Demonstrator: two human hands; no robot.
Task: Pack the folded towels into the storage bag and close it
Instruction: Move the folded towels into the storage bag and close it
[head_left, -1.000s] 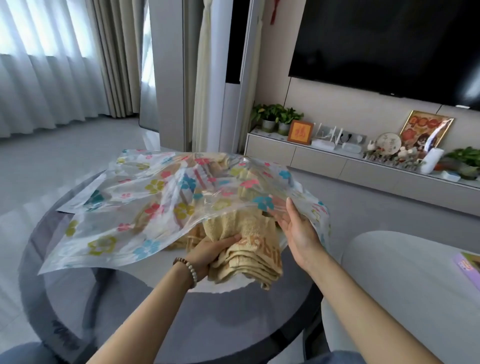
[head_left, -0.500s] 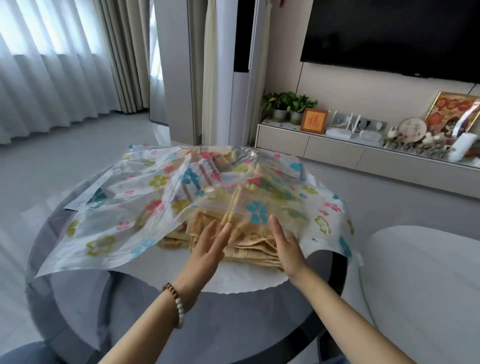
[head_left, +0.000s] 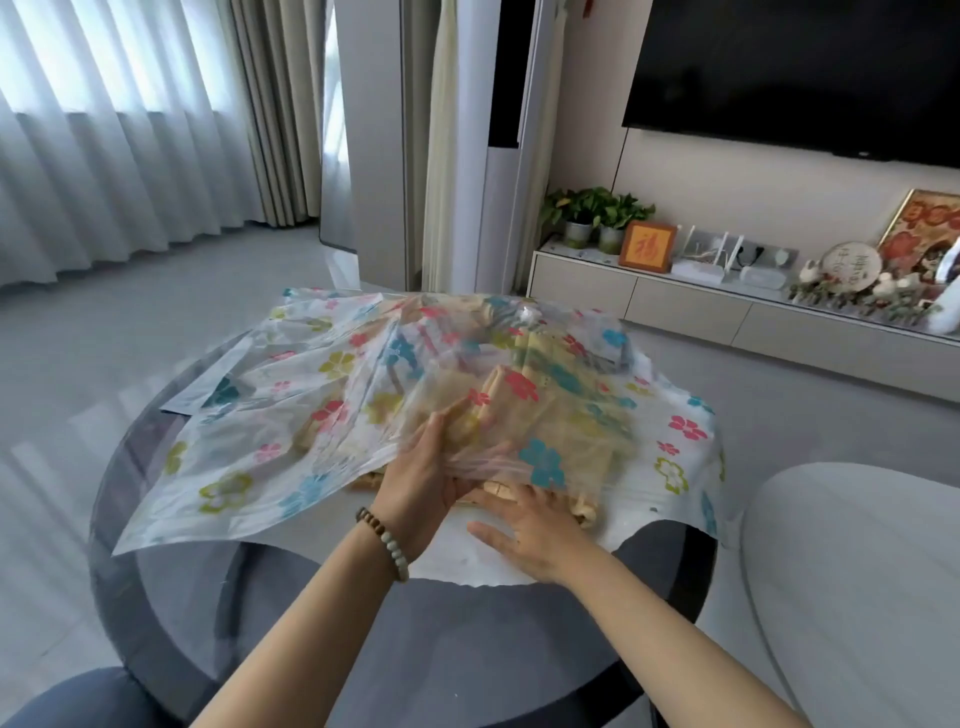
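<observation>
Towels (head_left: 524, 415): soft, light; lay mostly inside the storage bag (head_left: 249, 457).
Grip: slippery plastic, I judged it best taken at its mouth.
My left hand (head_left: 423, 480): straight fingers reached under the top layer.
My right hand (head_left: 540, 535): lay spread flat.

**A home living room**

A wall-mounted television (head_left: 795, 73) is hanging above a low media cabinet (head_left: 675, 306), which is carrying potted plants (head_left: 592, 213), a framed picture (head_left: 649, 247) and ornaments (head_left: 852, 280). Sheer curtains (head_left: 104, 156) are filtering daylight onto a round glass table (head_left: 467, 649).
</observation>
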